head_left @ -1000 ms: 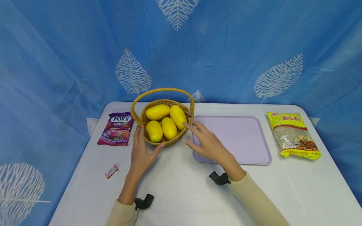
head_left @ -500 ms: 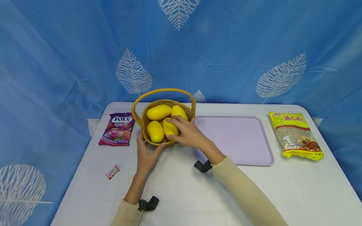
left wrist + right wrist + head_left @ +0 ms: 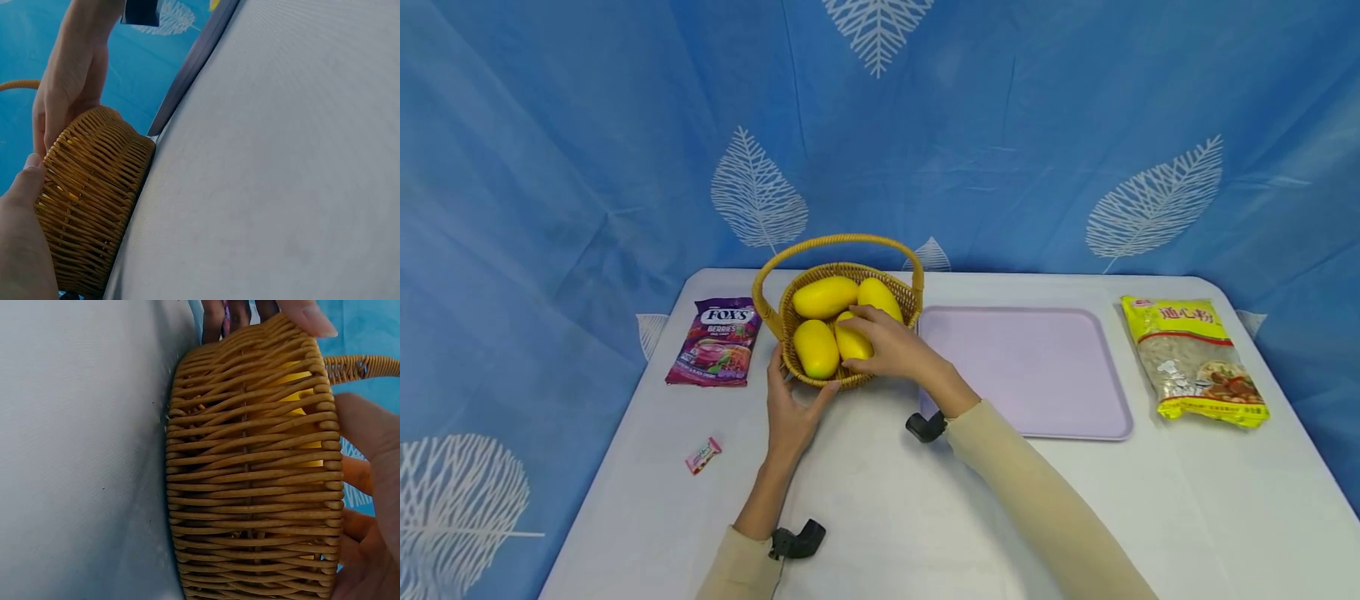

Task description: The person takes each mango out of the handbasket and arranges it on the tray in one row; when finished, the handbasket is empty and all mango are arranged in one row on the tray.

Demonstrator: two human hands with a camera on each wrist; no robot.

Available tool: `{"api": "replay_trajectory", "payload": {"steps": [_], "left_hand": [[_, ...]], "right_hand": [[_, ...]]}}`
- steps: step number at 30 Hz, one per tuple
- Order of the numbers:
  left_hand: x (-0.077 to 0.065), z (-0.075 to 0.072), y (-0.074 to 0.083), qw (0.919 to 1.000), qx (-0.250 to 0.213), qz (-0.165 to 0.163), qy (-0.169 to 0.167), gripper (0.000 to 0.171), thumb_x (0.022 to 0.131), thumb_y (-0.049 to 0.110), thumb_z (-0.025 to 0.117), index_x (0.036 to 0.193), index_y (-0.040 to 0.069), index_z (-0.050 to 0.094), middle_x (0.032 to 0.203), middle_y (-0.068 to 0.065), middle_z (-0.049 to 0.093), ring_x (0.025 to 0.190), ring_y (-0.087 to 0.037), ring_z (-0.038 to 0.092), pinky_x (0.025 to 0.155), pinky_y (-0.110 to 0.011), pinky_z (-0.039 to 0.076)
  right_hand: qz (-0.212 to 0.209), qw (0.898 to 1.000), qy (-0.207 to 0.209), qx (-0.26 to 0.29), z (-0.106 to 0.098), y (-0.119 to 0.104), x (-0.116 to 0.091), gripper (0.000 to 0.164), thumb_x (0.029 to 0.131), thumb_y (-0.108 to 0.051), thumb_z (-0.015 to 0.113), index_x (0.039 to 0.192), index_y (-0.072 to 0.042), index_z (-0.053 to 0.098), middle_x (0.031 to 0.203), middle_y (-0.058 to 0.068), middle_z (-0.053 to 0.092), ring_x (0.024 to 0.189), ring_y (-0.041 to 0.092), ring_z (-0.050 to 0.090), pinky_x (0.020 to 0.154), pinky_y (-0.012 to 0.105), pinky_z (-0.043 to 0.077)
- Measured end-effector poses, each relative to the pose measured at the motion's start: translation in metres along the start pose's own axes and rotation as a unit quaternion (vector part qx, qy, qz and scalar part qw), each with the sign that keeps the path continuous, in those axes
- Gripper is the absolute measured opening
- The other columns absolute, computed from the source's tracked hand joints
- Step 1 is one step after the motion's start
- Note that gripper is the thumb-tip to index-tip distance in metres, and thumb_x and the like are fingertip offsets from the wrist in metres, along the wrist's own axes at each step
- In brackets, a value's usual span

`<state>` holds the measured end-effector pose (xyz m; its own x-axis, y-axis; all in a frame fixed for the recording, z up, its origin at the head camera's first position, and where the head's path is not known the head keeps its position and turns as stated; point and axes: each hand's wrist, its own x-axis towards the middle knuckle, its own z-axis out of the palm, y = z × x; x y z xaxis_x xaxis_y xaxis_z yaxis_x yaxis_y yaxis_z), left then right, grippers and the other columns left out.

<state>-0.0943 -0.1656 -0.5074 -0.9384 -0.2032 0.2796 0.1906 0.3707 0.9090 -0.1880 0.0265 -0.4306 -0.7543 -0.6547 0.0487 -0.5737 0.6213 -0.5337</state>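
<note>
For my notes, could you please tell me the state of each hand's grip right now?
Left grip: closed, holding the basket.
Right grip: closed, holding a yellow fruit inside the basket.

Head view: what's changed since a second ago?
The right hand moved left, from the right rim of the basket to the front right yellow fruit, which it now grips. The left hand now holds the basket's near left side. Unmoved: basket, tray, purple bag, yellow bag, small sweet.
</note>
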Motion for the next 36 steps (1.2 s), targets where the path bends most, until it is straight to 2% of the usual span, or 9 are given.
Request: {"api": "replay_trajectory", "payload": {"steps": [4, 8, 15, 26, 36], "left_hand": [[0.000, 0.000, 0.000, 1.0000, -0.001, -0.006, -0.001, 0.101, 0.081, 0.015, 0.081, 0.157, 0.015, 0.015, 0.156, -0.017, 0.029, 0.136, -0.034, 0.039, 0.106, -0.052, 0.039], [0.001, 0.000, 0.004, 0.9999, 0.001, -0.011, -0.001, 0.102, 0.080, 0.012, 0.081, 0.156, 0.009, 0.014, 0.155, -0.022, 0.028, 0.135, -0.041, 0.038, 0.106, -0.056, 0.038], [-0.002, -0.006, 0.039, 0.9999, -0.002, -0.007, -0.011, 0.095, 0.082, 0.006, 0.077, 0.153, -0.005, 0.015, 0.152, -0.029, 0.028, 0.134, -0.043, 0.038, 0.104, -0.057, 0.039], [-0.002, -0.006, 0.039, 0.9999, 0.002, 0.007, -0.008, 0.095, 0.082, 0.008, 0.079, 0.152, -0.006, 0.016, 0.149, -0.032, 0.030, 0.131, -0.045, 0.040, 0.103, -0.059, 0.040], [-0.002, -0.006, 0.038, 0.9999, 0.000, 0.011, -0.007, 0.094, 0.081, 0.008, 0.079, 0.151, -0.006, 0.017, 0.148, -0.033, 0.032, 0.130, -0.047, 0.041, 0.102, -0.058, 0.041]], "right_hand": [[-0.001, 1.000, -0.011, 0.010, 0.001, 0.002, 0.005, 0.061, 0.086, -0.037, 0.074, 0.139, -0.012, 0.055, 0.153, 0.013, 0.040, 0.140, 0.030, 0.041, 0.115, 0.044, 0.036], [0.005, 1.000, -0.022, 0.018, 0.001, 0.004, 0.007, 0.060, 0.087, -0.036, 0.074, 0.139, -0.013, 0.055, 0.154, 0.012, 0.039, 0.140, 0.030, 0.040, 0.115, 0.043, 0.036], [0.006, 0.999, -0.025, 0.030, 0.000, 0.004, 0.006, 0.060, 0.086, -0.034, 0.074, 0.140, -0.014, 0.055, 0.155, 0.010, 0.038, 0.141, 0.030, 0.039, 0.115, 0.045, 0.035], [-0.015, 0.998, 0.005, 0.053, -0.003, 0.006, 0.002, 0.059, 0.086, -0.030, 0.075, 0.139, -0.013, 0.056, 0.154, 0.011, 0.040, 0.140, 0.030, 0.041, 0.113, 0.045, 0.038], [-0.030, 0.996, 0.054, 0.068, -0.011, 0.003, -0.004, 0.058, 0.085, -0.030, 0.075, 0.139, -0.017, 0.057, 0.154, 0.007, 0.040, 0.141, 0.030, 0.039, 0.112, 0.049, 0.038]]}}
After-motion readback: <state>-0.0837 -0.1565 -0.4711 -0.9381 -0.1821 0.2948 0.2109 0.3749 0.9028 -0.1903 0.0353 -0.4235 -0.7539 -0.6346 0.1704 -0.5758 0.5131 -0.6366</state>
